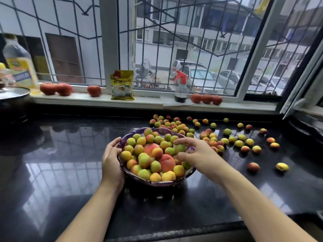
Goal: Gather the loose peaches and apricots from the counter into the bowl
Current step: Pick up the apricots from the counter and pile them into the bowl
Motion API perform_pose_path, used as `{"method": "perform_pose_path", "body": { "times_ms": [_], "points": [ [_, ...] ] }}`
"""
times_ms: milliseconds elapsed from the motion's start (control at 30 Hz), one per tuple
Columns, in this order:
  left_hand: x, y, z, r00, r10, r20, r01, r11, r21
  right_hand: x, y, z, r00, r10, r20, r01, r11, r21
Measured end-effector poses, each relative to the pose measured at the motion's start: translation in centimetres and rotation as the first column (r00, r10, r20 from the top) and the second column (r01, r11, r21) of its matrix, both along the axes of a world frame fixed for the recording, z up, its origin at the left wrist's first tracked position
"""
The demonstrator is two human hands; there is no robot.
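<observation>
- On the black surface [52, 163]: purple bowl [174, 182] heaped with green-yellow apricots and two pink peaches [167, 162].
- Your left hand [111, 161] cups the rim, fingers curled on it.
- Right hand [195, 154] spread loose over the pile, holding nothing.
- Loose fruit [239, 143] scattered right.

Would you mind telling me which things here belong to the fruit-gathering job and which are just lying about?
Job: purple bowl, loose fruit on the counter, left hand, right hand.

Lying about: tomatoes, yellow packet, spray bottle, oil bottle.
</observation>
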State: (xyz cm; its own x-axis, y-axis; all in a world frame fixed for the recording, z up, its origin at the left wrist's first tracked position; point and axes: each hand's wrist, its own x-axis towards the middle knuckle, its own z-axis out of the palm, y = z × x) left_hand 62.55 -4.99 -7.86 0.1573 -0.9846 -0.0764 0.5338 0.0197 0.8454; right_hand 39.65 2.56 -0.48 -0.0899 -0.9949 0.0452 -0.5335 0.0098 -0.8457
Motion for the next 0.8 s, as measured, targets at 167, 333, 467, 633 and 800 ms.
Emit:
{"method": "perform_pose_path", "body": {
  "times_ms": [167,333,467,633,800],
  "points": [
    [0.7,-0.6,-0.3,0.999,-0.028,0.023,0.028,1.000,0.001,2.5,-0.2,-0.8,0.916,0.034,-0.400,-0.059,0.997,-0.050],
    [0.4,-0.5,-0.4,0.999,-0.023,0.047,0.025,0.999,-0.026,2.7,-0.5,-0.6,0.861,0.141,-0.489,-0.147,0.989,0.027],
    [0.2,-0.5,-0.1,0.998,-0.017,0.054,0.018,1.000,-0.019,2.1,-1.0,-0.5,0.840,0.215,-0.498,-0.224,0.974,0.043],
    [-0.1,-1.1,-0.8,0.996,0.020,0.085,-0.018,0.999,-0.027,2.1,-0.9,-0.7,0.825,0.247,-0.507,-0.273,0.962,0.024],
    [-0.3,-0.8,-1.3,0.997,0.037,0.068,-0.034,0.999,-0.032,-0.1,0.7,-1.9,0.962,0.029,-0.270,-0.118,0.941,-0.318]
  ]
}}
